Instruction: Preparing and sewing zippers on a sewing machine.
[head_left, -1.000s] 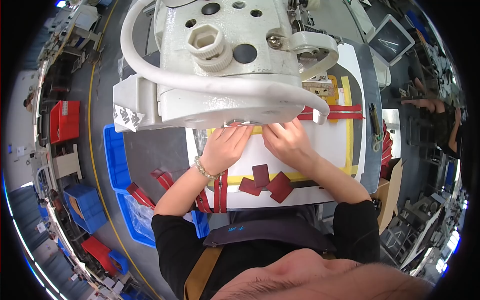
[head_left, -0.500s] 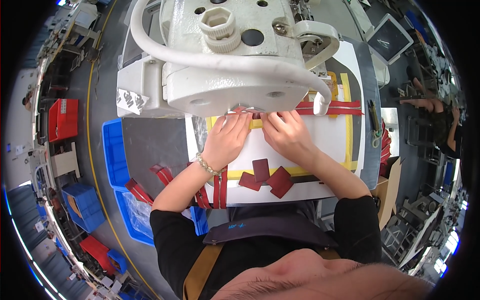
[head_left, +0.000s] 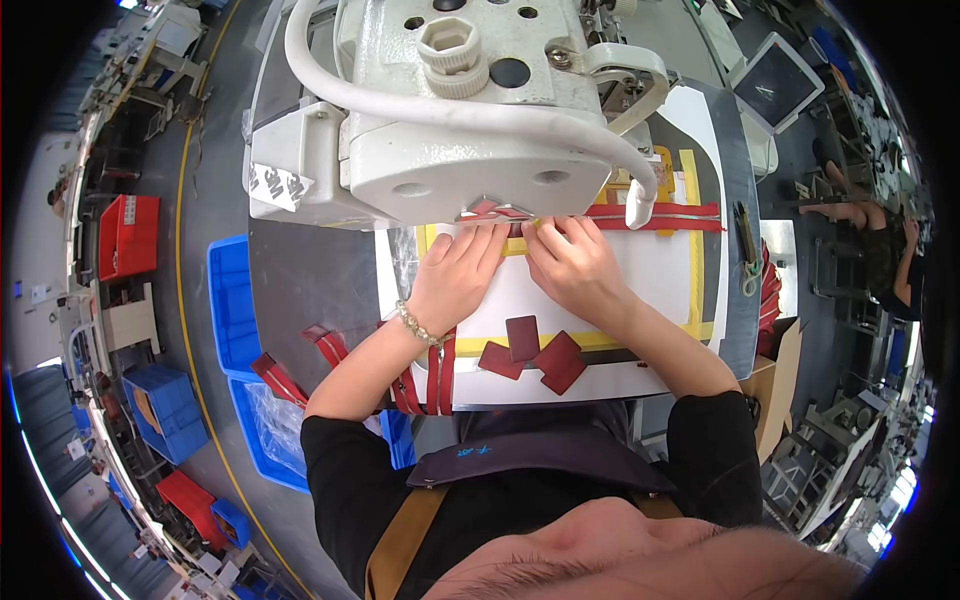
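A white sewing machine head (head_left: 470, 165) hangs over the work surface, just beyond both hands. My left hand (head_left: 458, 275) lies flat below its front edge, fingers stretched forward and close together; the fingertips are partly hidden. My right hand (head_left: 575, 265) is closed in a pinch at the near end of a red zipper (head_left: 665, 215), which runs off to the right behind the fingers. Between the hands a small dark red piece shows, mostly covered. Several dark red patches (head_left: 522, 338) lie nearer me, some overlapping. More red zippers (head_left: 440, 375) hang over the table edge beside my left forearm.
Yellow tape (head_left: 697, 270) borders the white work surface. Scissors (head_left: 748, 265) lie at the right edge, near a red bundle (head_left: 769, 290) and a cardboard box (head_left: 778, 385). Blue bins (head_left: 228, 310) stand on the left. A screen (head_left: 778, 82) is at the far right.
The machine head appears slightly farther right and higher in the picture. Both hands stay in nearly the same place, and the patches have not moved.
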